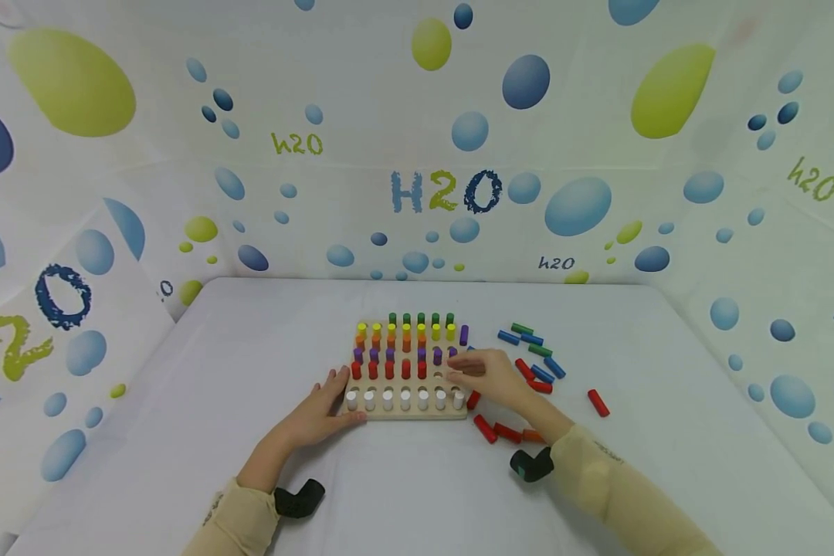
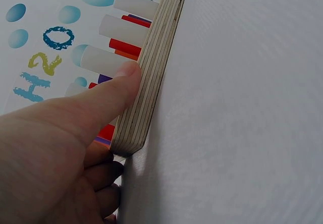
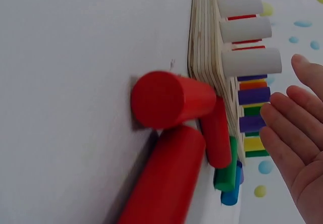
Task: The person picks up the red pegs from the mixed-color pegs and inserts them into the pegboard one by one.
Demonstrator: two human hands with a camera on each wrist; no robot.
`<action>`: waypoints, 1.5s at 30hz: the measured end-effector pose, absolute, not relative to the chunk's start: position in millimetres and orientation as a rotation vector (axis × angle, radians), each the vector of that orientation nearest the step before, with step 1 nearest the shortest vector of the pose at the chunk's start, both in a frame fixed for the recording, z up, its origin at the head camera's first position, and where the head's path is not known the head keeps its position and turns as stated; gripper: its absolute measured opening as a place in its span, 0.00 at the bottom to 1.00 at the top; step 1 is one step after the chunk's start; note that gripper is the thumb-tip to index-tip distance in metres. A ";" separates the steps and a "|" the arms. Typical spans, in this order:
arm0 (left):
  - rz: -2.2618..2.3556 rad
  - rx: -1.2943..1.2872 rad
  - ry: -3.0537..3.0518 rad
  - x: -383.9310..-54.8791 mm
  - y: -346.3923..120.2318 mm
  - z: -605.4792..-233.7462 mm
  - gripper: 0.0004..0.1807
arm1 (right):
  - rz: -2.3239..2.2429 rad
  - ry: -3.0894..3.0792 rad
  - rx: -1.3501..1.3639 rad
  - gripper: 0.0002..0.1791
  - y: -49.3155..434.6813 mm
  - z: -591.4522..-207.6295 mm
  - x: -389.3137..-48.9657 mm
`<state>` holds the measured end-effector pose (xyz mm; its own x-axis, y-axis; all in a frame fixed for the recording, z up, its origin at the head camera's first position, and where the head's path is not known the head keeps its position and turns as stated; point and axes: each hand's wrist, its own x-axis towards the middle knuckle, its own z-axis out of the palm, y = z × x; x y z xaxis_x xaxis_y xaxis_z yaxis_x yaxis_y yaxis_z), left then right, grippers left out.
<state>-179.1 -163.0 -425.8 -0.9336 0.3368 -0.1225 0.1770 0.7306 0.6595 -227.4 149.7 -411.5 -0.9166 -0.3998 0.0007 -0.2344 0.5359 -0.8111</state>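
A wooden pegboard (image 1: 417,415) carries rows of upright pegs: white pegs (image 1: 405,400) in front, then red pegs (image 1: 389,371), purple, orange, yellow and green behind. My left hand (image 1: 316,413) holds its front left corner. In the left wrist view, the thumb presses the plywood edge (image 2: 151,77) while the other fingers bend around the side. Over the board's right side hovers my right hand (image 1: 493,377), by the right end of the red and purple rows. Its fingers (image 3: 287,120) are extended and nothing is between them and the thumb in the right wrist view.
Loose red pegs (image 1: 485,428) lie right of the board, one (image 1: 473,399) close against its edge. Blue pegs (image 1: 509,337) and green pegs (image 1: 540,350) are scattered farther back. A lone red peg (image 1: 598,402) lies farthest right. White cloth (image 1: 181,432) covers the table.
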 end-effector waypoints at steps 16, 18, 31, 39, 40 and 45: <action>0.994 0.409 2.700 -177.8 -162.4 -426.2 0.50 | -1.338 2.588 -0.620 0.15 180.1 -419.6 -221.8; 0.992 0.408 2.700 -177.8 -162.2 -425.8 0.50 | -1.329 2.593 -0.640 0.14 182.4 -421.0 -221.4; 0.986 0.405 2.701 -178.7 -162.1 -424.8 0.51 | -1.140 2.645 -0.711 0.12 185.3 -423.6 -212.3; 0.975 0.401 2.710 -180.0 -161.9 -426.4 0.51 | -0.853 2.711 -0.885 0.13 185.9 -419.9 -209.6; 0.973 0.400 2.712 -179.9 -162.0 -426.6 0.51 | -0.794 2.718 -0.940 0.13 185.7 -418.9 -209.1; 0.968 0.398 2.711 -179.6 -161.8 -427.6 0.51 | -0.574 2.710 -1.142 0.13 184.8 -418.1 -207.6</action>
